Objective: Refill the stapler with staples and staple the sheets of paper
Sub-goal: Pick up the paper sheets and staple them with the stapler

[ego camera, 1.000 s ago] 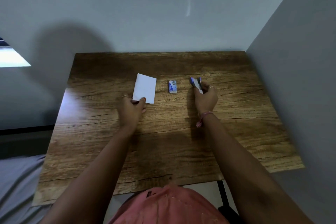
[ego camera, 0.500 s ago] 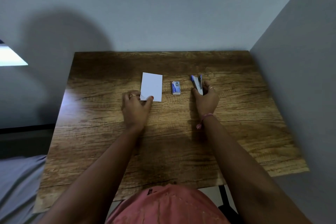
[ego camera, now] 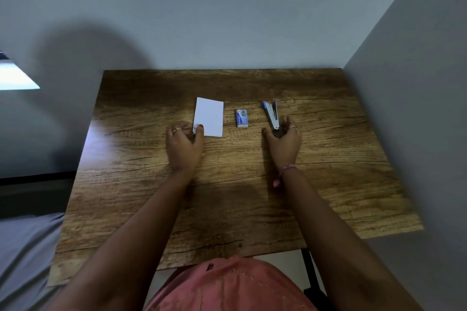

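A small stack of white sheets of paper (ego camera: 209, 116) lies on the wooden table (ego camera: 227, 197), left of centre. My left hand (ego camera: 184, 144) pinches its near left corner, thumb on top. The small blue box of staples (ego camera: 241, 118) stands just right of the paper. Further right lies the blue and silver stapler (ego camera: 271, 113), its arms spread in a narrow V and pointing away from me. My right hand (ego camera: 284, 139) is spread around the stapler's near end. Its thumb sits apart on the left and its fingers are loosely curved on the right.
The table stands in a corner, with a grey wall behind it and another wall (ego camera: 417, 108) along its right edge. A black table leg (ego camera: 312, 275) shows below the near edge. Grey bedding (ego camera: 22, 247) lies to the left.
The paper has slid right and turned straighter under my left hand. My right hand has loosened around the stapler, which now lies flat on the table.
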{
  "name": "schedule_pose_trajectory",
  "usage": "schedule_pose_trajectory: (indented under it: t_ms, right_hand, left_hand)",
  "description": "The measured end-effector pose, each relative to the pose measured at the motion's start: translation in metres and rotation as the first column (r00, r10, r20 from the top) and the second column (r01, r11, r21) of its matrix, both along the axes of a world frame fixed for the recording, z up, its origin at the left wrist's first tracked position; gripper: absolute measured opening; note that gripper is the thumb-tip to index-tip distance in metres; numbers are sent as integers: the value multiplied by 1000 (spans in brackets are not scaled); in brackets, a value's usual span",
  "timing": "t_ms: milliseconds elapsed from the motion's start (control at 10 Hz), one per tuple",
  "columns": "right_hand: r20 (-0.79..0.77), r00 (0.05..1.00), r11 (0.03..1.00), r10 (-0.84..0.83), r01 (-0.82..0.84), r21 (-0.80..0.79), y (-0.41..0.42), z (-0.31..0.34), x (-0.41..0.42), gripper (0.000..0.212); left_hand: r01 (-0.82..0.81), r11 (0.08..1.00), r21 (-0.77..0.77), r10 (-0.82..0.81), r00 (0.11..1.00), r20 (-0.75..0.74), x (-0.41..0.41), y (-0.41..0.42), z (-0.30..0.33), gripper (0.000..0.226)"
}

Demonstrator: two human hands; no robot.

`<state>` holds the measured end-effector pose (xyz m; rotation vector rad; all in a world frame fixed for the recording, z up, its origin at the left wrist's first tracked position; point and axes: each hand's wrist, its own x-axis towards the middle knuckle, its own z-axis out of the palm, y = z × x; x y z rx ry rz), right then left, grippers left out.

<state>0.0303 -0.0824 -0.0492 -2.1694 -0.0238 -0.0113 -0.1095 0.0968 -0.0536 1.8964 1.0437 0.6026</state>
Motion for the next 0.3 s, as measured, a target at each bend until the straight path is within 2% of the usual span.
schedule_pose_trajectory:
  t_ms: [200,300]
  right_hand:
    - [2,999,999,33,-33,-39,-9,5,-12,71]
    - [7,999,997,44,-44,-60,-10,11,-17,69]
  left_hand:
    - [17,1000,18,-18,998,52,-7,0,-3,30]
    - [10,1000,18,-12,993,117,-7,-5,1,27]
